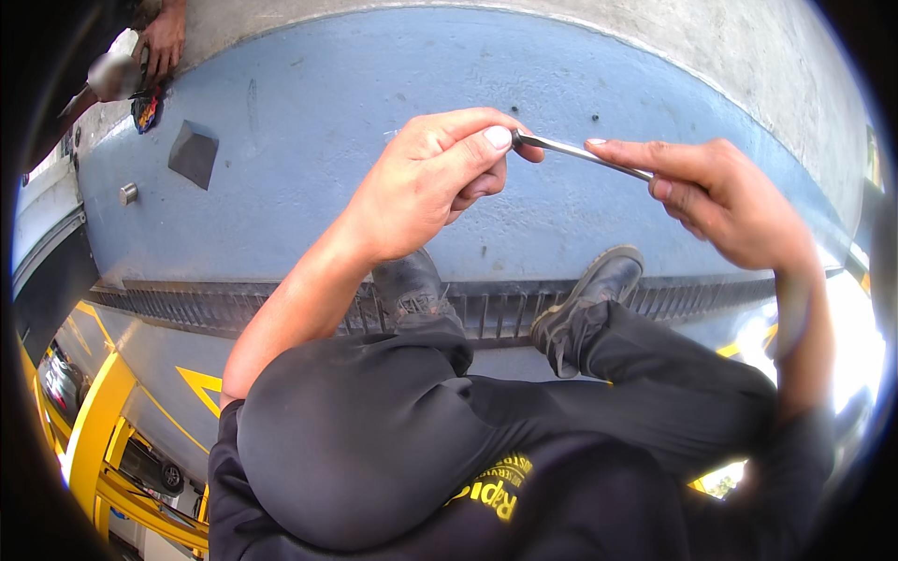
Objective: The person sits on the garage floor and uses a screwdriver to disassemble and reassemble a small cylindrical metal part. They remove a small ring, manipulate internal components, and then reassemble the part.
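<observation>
Between the thumb and fingers of my left hand [440, 178] is a small dark piece [517, 139], too small to name, its far side hidden by the fingertips. The flattened tip of a slim metal screwdriver [585, 155] meets this piece. My right hand [725, 196] is closed around the other end of the screwdriver, with the index finger stretched along its shaft. Any handle is hidden inside that hand. Both hands are held up above the blue floor [337, 112], in front of my bent legs.
Two small dark bits, one a round piece [595, 118], lie on the floor beyond my hands. To the left are a dark angular block [194, 154] and a metal cylinder [128, 194]. Another person's hand [164, 42] is at the upper left. A drain grate [234, 307] runs beneath my boots [599, 290].
</observation>
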Available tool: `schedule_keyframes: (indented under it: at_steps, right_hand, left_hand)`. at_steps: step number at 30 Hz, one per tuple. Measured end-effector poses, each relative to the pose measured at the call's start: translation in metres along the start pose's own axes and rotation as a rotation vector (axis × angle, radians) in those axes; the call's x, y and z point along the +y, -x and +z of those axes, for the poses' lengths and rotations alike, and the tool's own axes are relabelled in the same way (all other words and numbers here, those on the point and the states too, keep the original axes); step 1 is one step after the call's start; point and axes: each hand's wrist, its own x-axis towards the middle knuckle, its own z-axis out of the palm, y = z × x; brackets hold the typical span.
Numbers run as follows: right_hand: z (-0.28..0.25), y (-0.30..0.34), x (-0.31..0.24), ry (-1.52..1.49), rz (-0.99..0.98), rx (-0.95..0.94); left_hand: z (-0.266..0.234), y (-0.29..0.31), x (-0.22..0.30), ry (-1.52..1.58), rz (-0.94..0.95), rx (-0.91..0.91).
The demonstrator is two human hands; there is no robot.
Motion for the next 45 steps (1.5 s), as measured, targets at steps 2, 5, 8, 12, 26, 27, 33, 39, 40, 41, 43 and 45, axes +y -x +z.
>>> schedule_keyframes:
  at_steps: [2, 5, 8, 12, 26, 27, 33, 39, 40, 41, 43, 45]
  right_hand:
    - [-0.006, -0.002, -0.005, -0.059, 0.104, -0.081]
    - [-0.003, 0.0, -0.003, -0.114, 0.147, -0.093]
    - [-0.006, 0.0, -0.002, -0.112, 0.176, -0.142]
    - [-0.011, -0.003, 0.001, -0.179, 0.239, -0.223]
    - [0.01, -0.005, 0.045, -0.544, 0.19, -0.377]
    - [0.011, -0.003, 0.046, -0.564, 0.181, -0.376]
    - [0.02, 0.0, 0.028, -0.347, 0.139, -0.272]
    - [0.014, 0.002, -0.006, -0.136, 0.205, -0.286]
    - [0.015, 0.004, -0.006, -0.148, 0.19, -0.273]
    - [0.017, 0.005, -0.006, -0.16, 0.173, -0.262]
    - [0.024, 0.008, -0.002, -0.212, 0.101, -0.221]
    - [0.03, 0.011, 0.006, -0.278, 0.035, -0.187]
  left_hand:
    - [0.001, 0.0, -0.002, -0.015, 0.014, -0.018]
    - [0.006, 0.001, -0.003, -0.031, 0.019, -0.016]
    - [0.006, 0.0, -0.01, -0.119, 0.057, -0.012]
    - [0.007, -0.002, -0.011, -0.409, 0.086, -0.025]
    - [0.01, 0.006, -0.001, -1.01, 0.227, -0.106]
    - [0.009, 0.006, -0.003, -1.026, 0.272, -0.104]
    - [0.008, 0.005, -0.001, -1.217, 0.343, -0.154]
    - [0.012, 0.006, -0.005, -1.236, 0.465, -0.148]
    - [0.013, 0.005, -0.009, -1.236, 0.491, -0.137]
    - [0.013, 0.005, -0.01, -1.221, 0.515, -0.138]
    - [0.013, 0.005, -0.011, -1.188, 0.563, -0.139]
    - [0.014, 0.004, -0.013, -1.135, 0.573, -0.157]
